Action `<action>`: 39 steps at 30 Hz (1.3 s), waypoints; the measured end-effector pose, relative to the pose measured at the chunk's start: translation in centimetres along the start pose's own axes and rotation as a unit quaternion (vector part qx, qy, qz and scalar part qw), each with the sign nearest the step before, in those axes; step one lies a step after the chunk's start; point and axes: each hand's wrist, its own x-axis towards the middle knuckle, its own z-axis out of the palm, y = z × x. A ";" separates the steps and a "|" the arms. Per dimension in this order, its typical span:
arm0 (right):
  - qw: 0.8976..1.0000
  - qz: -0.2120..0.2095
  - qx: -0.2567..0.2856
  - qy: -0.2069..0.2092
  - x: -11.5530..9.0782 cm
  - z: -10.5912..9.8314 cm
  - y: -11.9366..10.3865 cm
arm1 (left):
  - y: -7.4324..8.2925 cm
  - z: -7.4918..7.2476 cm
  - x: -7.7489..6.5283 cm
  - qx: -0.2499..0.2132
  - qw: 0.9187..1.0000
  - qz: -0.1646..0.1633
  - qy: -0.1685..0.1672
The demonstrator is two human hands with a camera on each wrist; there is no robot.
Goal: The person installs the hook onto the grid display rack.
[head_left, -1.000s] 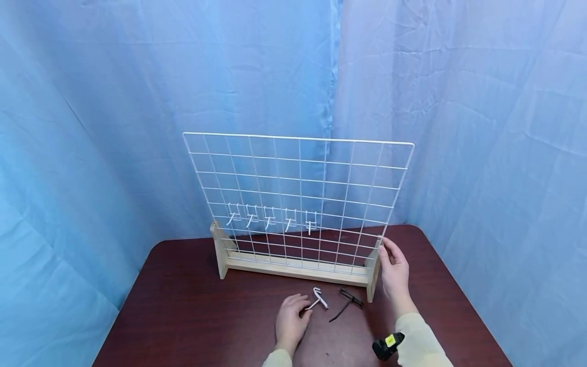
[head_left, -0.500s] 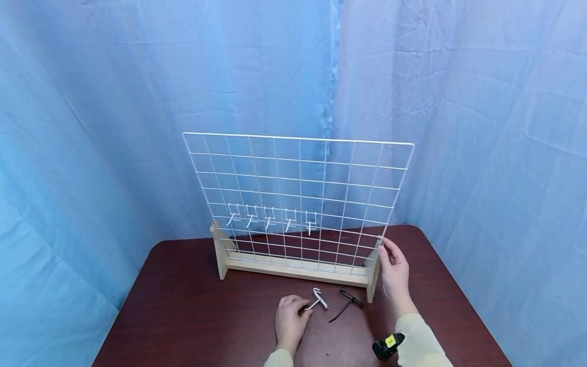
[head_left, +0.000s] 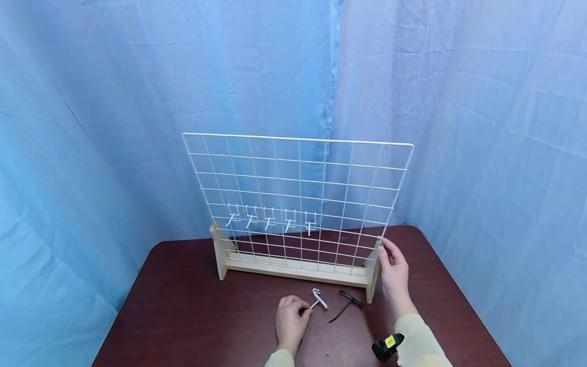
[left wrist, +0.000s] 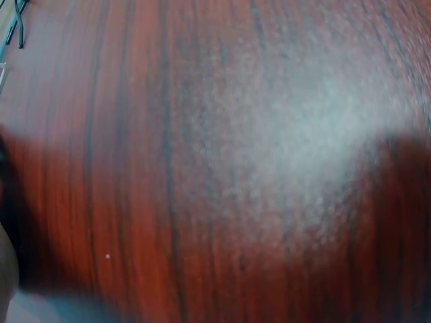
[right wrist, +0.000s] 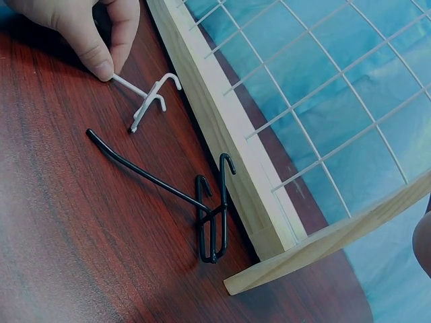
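Observation:
My left hand (head_left: 291, 322) pinches the arm end of a white wire hook (right wrist: 149, 101) between thumb and finger, low over the table in front of the rack. To its right lies a black wire hook (right wrist: 210, 219) on the tabletop, larger than the white one. A white wire grid panel (head_left: 300, 176) stands upright in a pale wooden base (head_left: 293, 272). My right hand (head_left: 395, 272) holds the panel's right edge at the top of the base's right side piece, thumb in front. The left wrist view shows mostly tabletop.
Several white hooks (head_left: 269, 220) hang in a row on the grid, left of centre. The dark red wooden table (head_left: 183, 306) has rounded back corners. Blue curtains (head_left: 137, 102) surround it at the back and sides.
My left hand has shifted very slightly, its fingertips now a little further along the white hook's arm. My right hand, the rack and the black hook have stayed in place.

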 end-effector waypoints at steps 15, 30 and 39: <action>1.000 0.016 0.010 -0.001 0.0 -0.1 -0.3 | 0.3 -0.3 0.3 -0.047 0.999 -0.022 -0.008; 1.000 -0.004 0.006 -0.004 -0.1 0.0 0.2 | 1.3 -1.0 2.1 -0.151 0.986 -0.073 -0.018; 1.000 -0.003 0.003 -0.005 -0.2 0.0 0.0 | 1.0 -1.6 2.8 -0.179 0.980 -0.082 -0.022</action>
